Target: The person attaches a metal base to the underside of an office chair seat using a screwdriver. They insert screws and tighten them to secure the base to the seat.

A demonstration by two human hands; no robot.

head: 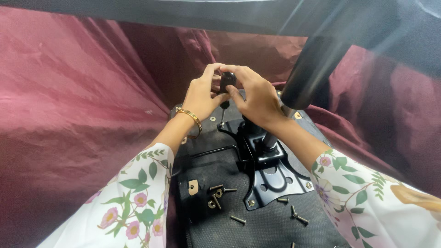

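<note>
Crumpled maroon cloth [69, 92] fills the left of the frame, and from the lower left a floral sleeve [133, 202] leads up to the left hand [200, 94], which wears a gold bangle [190, 120] at the wrist. Its fingers [212, 73] curl closed around the left side of the black screwdriver handle [227, 81], just above centre frame, with the wrist bent slightly back. The shaft [223, 115] drops from the handle to a screw at the upper edge of the black seat plate [271, 177], which lies on the dark upturned chair seat underside [216, 225]. The right hand [257, 98] comes in from the lower right, fingers wrapped over the handle's top and right side, so both hands grip the one tool. To do this well, the shaft should probably stay upright over the screw head, with steady downward pressure so the tip does not slip. Loose bolts [216, 195] lie scattered at lower centre, more bolts [298, 216] sit right of the plate. A black tube [312, 69] slants down from the upper right, just beside the right hand.
</note>
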